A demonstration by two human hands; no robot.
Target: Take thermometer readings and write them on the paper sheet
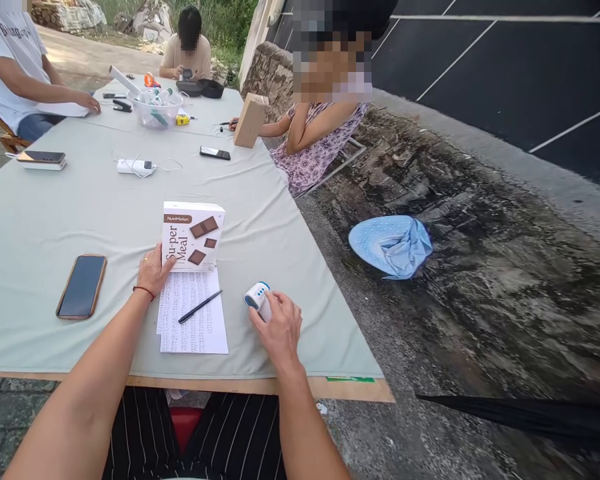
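Note:
My left hand (153, 272) is closed on the lower left edge of a white carton (194, 237) with brown chocolate pieces printed on its front, tilted up toward me. Under the carton's lower edge lie sheets of paper (190, 337) covered in small print. A black pen (200, 307) rests across them. To the right, my right hand (279, 327) has its fingers around a small white handheld device (257, 294) with blue trim and blue buttons. Its handle is mostly hidden by the fingers, and its exact kind does not show.
A phone (81, 287) in a brown case lies left of the papers. Farther off are a white power strip (135, 167), another phone (215, 153), a cardboard box (251, 120) and a clear bowl (155, 110) of items. Three people sit around the table. A blue hat (390, 245) lies on the ground.

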